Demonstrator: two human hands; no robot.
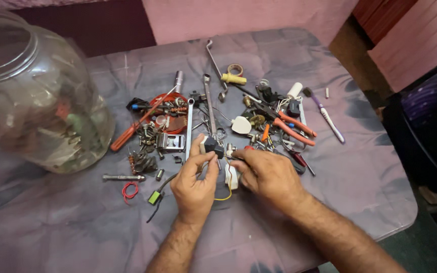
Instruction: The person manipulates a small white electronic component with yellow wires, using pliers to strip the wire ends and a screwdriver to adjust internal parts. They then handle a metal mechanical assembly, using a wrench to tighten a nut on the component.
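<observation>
A small black plug-like part (211, 145) is pinched in the left hand (194, 183) above the worktop (330, 177) centre. The right hand (269, 174) is closed on a small metal piece (230, 149). Judged light, rigid, best gripped by its sides.

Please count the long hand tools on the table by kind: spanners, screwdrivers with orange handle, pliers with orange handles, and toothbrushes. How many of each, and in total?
Spanners: 3
Orange-handled screwdriver: 1
Orange-handled pliers: 1
Toothbrush: 1
Total: 6
</observation>
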